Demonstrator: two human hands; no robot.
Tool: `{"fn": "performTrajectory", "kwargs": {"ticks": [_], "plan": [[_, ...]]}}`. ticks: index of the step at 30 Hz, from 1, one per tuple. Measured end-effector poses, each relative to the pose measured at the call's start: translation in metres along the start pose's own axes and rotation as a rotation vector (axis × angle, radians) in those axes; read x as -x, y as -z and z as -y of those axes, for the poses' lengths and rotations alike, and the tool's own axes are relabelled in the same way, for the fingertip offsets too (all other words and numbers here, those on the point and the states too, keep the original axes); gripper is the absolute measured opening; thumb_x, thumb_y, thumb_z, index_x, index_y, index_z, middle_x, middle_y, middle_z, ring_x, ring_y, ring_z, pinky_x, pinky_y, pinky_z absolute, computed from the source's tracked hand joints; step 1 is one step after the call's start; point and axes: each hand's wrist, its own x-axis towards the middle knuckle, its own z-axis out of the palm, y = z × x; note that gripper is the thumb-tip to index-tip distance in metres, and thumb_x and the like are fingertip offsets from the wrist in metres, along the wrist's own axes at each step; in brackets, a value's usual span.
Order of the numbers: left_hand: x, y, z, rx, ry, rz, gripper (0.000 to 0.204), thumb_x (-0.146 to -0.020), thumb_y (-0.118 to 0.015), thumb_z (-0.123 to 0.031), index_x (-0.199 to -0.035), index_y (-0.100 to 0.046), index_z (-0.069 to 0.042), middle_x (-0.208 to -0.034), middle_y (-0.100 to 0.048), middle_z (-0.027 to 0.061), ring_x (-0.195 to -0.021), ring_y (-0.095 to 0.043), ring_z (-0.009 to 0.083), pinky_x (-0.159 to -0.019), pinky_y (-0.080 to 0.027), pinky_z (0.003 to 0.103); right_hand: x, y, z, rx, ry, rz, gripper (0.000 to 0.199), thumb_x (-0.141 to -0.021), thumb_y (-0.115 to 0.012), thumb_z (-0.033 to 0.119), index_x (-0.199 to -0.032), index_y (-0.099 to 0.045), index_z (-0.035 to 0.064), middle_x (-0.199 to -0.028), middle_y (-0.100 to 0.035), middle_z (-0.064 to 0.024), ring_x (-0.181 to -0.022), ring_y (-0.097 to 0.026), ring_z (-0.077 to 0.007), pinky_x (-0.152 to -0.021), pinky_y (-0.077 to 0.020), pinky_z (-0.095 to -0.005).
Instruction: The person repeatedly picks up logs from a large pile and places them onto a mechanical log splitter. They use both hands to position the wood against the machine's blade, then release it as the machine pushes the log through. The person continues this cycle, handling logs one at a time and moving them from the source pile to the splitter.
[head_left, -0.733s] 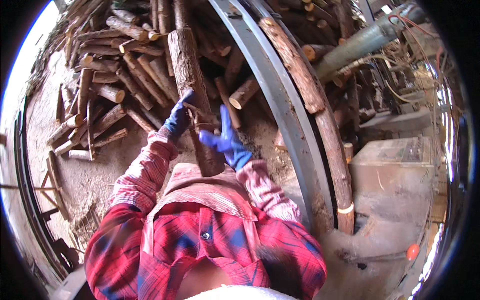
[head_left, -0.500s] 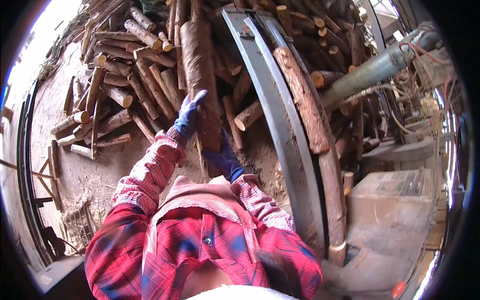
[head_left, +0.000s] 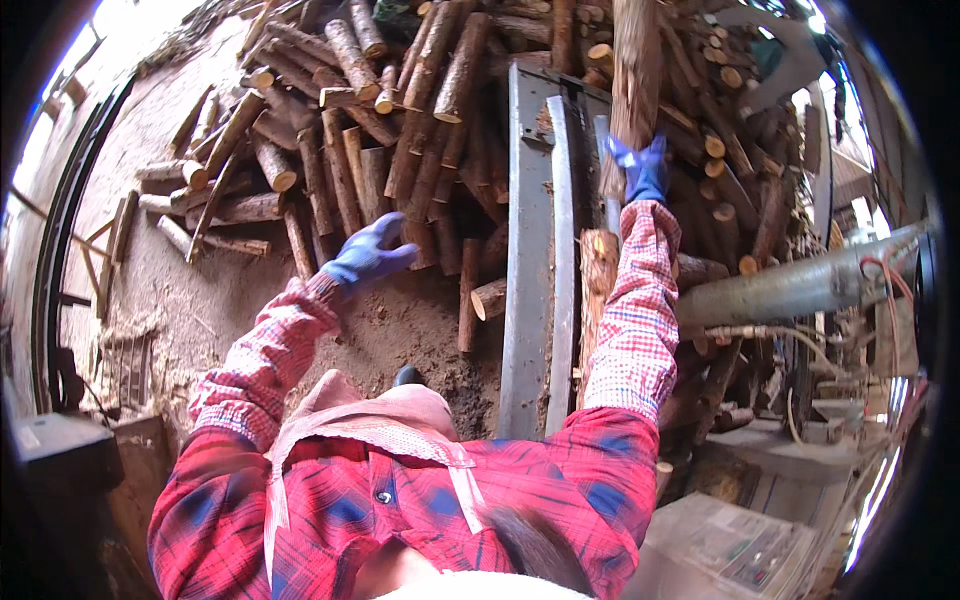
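Note:
My right hand (head_left: 643, 170), in a blue glove, is on a long log (head_left: 635, 75) at the upper right, its thumb and fingers spread around the lower part. That log lies lengthwise along the grey metal trough (head_left: 528, 260). Below it, a second log with ragged bark (head_left: 598, 265) rests in the trough, partly hidden by my right sleeve. To the left, my left hand (head_left: 370, 253), also gloved in blue, is open and holds nothing. It hovers above the dirt floor in front of the log pile.
A large pile of cut logs (head_left: 435, 80) spreads across the far side, with loose pieces at its left. A thick metal cylinder (head_left: 790, 282) with hoses juts in from the right. A dusty boxy cover (head_left: 725, 540) stands at the lower right, a dark box (head_left: 65, 455) at the lower left.
The long log has gone from in front of me to the trough on the right, my right hand travelling with it. My left hand has let go of it. The view has shifted.

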Motion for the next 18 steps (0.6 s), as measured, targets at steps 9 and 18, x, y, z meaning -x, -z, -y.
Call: {"fn": "performTrajectory", "kwargs": {"ticks": [9, 18], "plan": [[0.243, 0.116, 0.255, 0.076, 0.735, -0.416, 0.066, -0.078, -0.076, -0.033, -0.125, -0.052, 0.006, -0.106, -0.064, 0.0169, -0.098, -0.061, 0.0222, -0.086, -0.049, 0.034, 0.047, -0.055, -0.092, 0.423, -0.228, 0.495, 0.118, -0.058, -0.083, 0.053, -0.147, -0.023, 0.0047, -0.14, -0.043, -0.0253, -0.127, -0.045, -0.0393, -0.104, -0.0383, -0.046], [0.335, 0.135, 0.378, 0.004, 1.024, -0.341, 0.032, -0.078, -0.071, -0.04, -0.069, -0.065, -0.009, -0.058, -0.052, 0.002, -0.049, -0.043, 0.0161, -0.047, -0.032, 0.035, 0.279, -0.145, 0.028, -0.013, 0.349, -0.162, 0.07, -0.08, -0.069, 0.035, -0.131, -0.045, -0.0049, -0.127, -0.051, -0.0294, -0.119, -0.05, -0.0426, -0.102, -0.0401, -0.0465]]}}
